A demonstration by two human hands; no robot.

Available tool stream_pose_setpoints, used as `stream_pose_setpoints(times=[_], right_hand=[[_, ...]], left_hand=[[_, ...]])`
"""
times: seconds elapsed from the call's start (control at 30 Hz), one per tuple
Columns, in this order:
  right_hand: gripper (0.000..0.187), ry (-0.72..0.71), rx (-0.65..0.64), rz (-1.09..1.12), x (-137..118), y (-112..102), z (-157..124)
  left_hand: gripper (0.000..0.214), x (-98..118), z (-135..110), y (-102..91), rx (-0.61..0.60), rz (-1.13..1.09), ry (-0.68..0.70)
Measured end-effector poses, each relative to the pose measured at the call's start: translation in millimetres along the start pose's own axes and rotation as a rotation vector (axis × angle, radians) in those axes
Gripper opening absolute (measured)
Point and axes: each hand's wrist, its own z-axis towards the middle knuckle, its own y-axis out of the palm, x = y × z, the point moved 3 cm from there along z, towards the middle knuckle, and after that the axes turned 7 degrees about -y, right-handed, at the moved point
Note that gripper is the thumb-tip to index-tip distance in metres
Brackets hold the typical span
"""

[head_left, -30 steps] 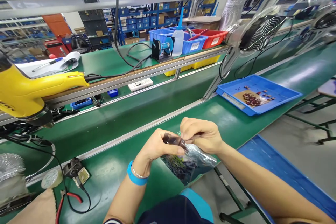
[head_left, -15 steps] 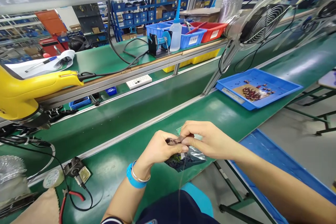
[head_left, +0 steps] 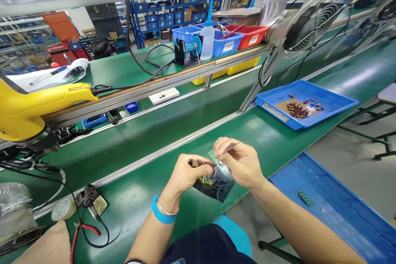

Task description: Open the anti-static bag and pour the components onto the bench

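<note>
My left hand [head_left: 189,173] is closed on the upper left edge of a shiny, dark see-through antistatic bag [head_left: 221,187]. Small dark and yellow-green parts show through its film; I cannot make out their kind. My right hand [head_left: 243,163] pinches a narrow strip of greyish film [head_left: 230,147] above the bag's right corner. Whether this strip is fully torn off the bag is hidden by the fingers. Just behind the bag, a green circuit board panel [head_left: 213,156] lies on the bench, partly covered by my hands.
A blue tray [head_left: 335,101] of small dark red parts stands at the right on the green bench [head_left: 148,185]. Below the bench edge, a larger blue tray [head_left: 334,206] holds a small green board [head_left: 305,198]. Red-handled pliers [head_left: 89,229] and a soldering iron stand [head_left: 88,196] lie left.
My right hand has moved up and away from my left, lifting the strip of film. The bag hangs more freely. The green board in the lower tray has come into sight.
</note>
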Motion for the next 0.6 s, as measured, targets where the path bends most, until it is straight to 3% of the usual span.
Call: stream_pose_setpoints(times=[0.07, 0.2, 0.27, 0.33, 0.4, 0.43, 0.47, 0.5, 0.57, 0.6], right_hand=[[0.012, 0.126, 0.162, 0.138, 2, -3, 1], [0.027, 0.143, 0.780, 0.499, 2, -24, 10], [0.034, 0.185, 0.896, 0.508, 14, -34, 10], [0.038, 0.293, 0.852, 0.392, 43, -43, 0], [0.041, 0.439, 0.696, 0.166, 88, -50, -26], [0.045, 0.585, 0.587, -0.033, 116, -52, -43], [0.051, 0.741, 0.363, -0.275, 145, -50, -59], [0.052, 0.874, 0.192, -0.346, 176, -45, -75], [0.044, 1.004, -0.073, -0.472, 229, -28, -93], [0.042, 1.002, -0.163, -0.505, 251, -15, -92]], left_hand=[[0.044, -3, -2, -5.6, 0.076, 0.071, -0.001], [0.043, -12, -6, -17.7, 0.194, 0.155, 0.019], [0.041, -19, -8, -24.3, 0.237, 0.171, 0.020], [0.040, -27, -11, -31.8, 0.275, 0.158, 0.020], [0.038, -38, -15, -40.5, 0.307, 0.088, 0.017], [0.036, -44, -18, -45.4, 0.321, 0.042, 0.019], [0.035, -52, -21, -50.7, 0.337, -0.001, 0.022], [0.033, -59, -24, -56.3, 0.355, -0.036, 0.028], [0.032, -74, -30, -68.5, 0.410, -0.075, 0.036], [0.031, -82, -32, -74.6, 0.436, -0.088, 0.032]])
